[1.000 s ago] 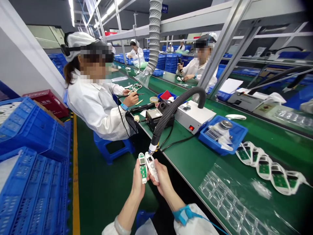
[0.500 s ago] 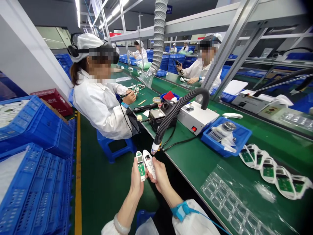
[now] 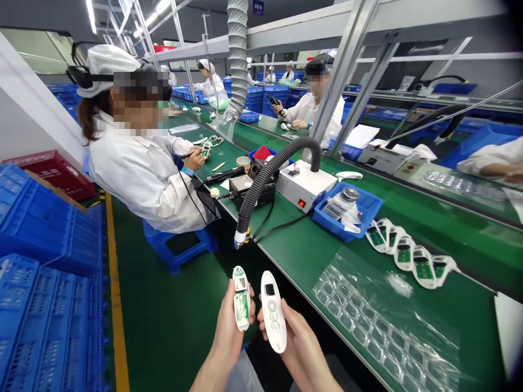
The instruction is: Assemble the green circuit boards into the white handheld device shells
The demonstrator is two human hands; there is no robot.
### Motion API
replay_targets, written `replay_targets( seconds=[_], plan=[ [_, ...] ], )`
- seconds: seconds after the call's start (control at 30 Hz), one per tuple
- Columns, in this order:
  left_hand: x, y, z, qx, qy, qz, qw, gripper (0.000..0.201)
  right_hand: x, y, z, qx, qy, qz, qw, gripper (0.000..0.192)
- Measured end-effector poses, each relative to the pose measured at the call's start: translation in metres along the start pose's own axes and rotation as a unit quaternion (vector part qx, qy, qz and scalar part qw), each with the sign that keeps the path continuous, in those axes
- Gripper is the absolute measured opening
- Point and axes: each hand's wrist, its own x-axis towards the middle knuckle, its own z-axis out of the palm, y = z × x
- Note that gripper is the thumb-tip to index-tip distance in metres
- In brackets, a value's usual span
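Holding one piece apiece, the two hands were raised side by side, just off the near edge of the worktop (image 3: 327,261). No writing on either piece could be read.

Left hand (image 3: 229,335) rose from the lower edge, thumb side up, fingers curled shut around a white shell (image 3: 241,297) with a green board and small screen showing inside. Right hand (image 3: 296,340) came up beside it, fingers closed under a white cover (image 3: 273,311) with round buttons, its face towards the camera. Shell and cover stood near upright, close together but apart.

Above the hands hung a black hose (image 3: 261,182). To their right lay a clear blister sheet (image 3: 379,321) and a row of like shells (image 3: 408,253).
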Motion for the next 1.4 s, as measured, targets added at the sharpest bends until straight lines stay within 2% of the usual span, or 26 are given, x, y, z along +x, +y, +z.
replay_targets(
  seconds=[0.2, 0.5, 0.73, 0.8, 0.87, 0.93, 1.0, 1.2, 1.4],
  plan=[
    [-0.022, -0.001, 0.016, -0.021, -0.049, -0.049, 0.997, 0.045, -0.021, 0.000, -0.014, 0.039, 0.027, 0.000, 0.999, 0.039],
    [-0.029, -0.004, 0.035, -0.048, -0.093, -0.077, 0.992, 0.046, -0.030, -0.001, -0.026, 0.036, 0.038, -0.017, 0.998, 0.039],
    [-0.030, -0.004, 0.043, -0.047, -0.071, -0.085, 0.993, 0.040, -0.039, -0.012, -0.031, -0.042, 0.010, -0.049, 0.998, 0.042],
    [-0.029, -0.005, 0.044, -0.038, -0.059, -0.076, 0.995, 0.038, -0.043, -0.019, -0.031, -0.067, 0.015, -0.059, 0.996, 0.041],
    [-0.028, -0.007, 0.044, -0.018, -0.044, -0.067, 0.997, 0.037, -0.045, -0.023, -0.030, -0.079, 0.047, -0.080, 0.993, 0.043],
    [-0.028, -0.012, 0.045, 0.003, -0.029, -0.063, 0.998, 0.037, -0.046, -0.025, -0.030, -0.091, 0.081, -0.111, 0.986, 0.047],
    [-0.028, -0.018, 0.046, 0.027, -0.027, -0.057, 0.998, 0.035, -0.045, -0.023, -0.031, -0.114, 0.085, -0.145, 0.979, 0.048],
    [-0.032, -0.037, 0.062, 0.149, -0.130, 0.049, 0.979, 0.038, -0.041, -0.015, -0.043, -0.166, 0.073, -0.191, 0.965, 0.050],
    [-0.038, -0.046, 0.078, 0.195, -0.167, 0.053, 0.965, 0.037, -0.050, -0.021, -0.052, -0.173, 0.103, -0.212, 0.956, 0.046]
  ],
)
